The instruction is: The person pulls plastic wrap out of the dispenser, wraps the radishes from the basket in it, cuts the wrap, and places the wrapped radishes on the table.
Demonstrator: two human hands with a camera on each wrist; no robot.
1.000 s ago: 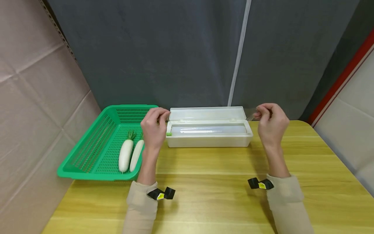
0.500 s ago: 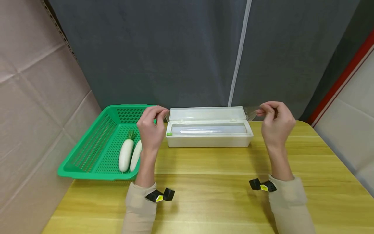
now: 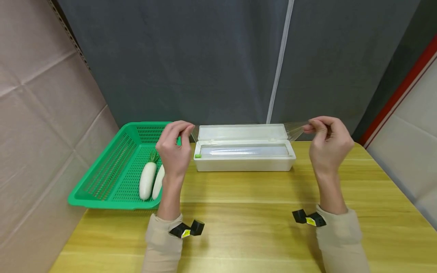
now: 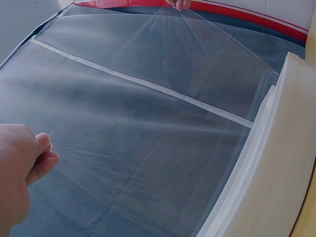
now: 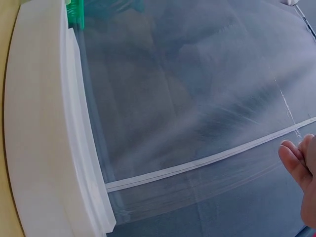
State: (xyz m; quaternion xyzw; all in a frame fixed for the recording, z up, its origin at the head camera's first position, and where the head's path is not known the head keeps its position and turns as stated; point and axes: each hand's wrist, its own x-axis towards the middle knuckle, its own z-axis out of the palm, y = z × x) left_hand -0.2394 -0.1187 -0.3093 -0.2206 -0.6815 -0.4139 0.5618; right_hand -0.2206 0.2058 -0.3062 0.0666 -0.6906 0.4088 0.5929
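Observation:
My left hand (image 3: 175, 146) pinches one corner of a clear sheet of cling film (image 4: 148, 123), and my right hand (image 3: 329, 146) pinches the opposite corner. Creases fan out from both pinched corners in the left wrist view. The film runs up from a white cling film dispenser box (image 3: 244, 164) at the back of the wooden table. Its lid (image 3: 242, 132) stands raised, and a roll shows through the window beneath. A small green slider (image 3: 197, 156) sits at the box's left end. Both hands are raised, one at each side of the box.
A green plastic basket (image 3: 95, 203) on the left holds a white radish (image 3: 147, 181) and a second white radish (image 3: 158, 182), partly hidden by my left forearm. A dark grey curtain (image 3: 191, 68) hangs behind the table (image 3: 246, 231).
My hands have moved apart, the left leftward and the right rightward, both slightly up. More film is stretched between them and the box. Box and basket have stayed put.

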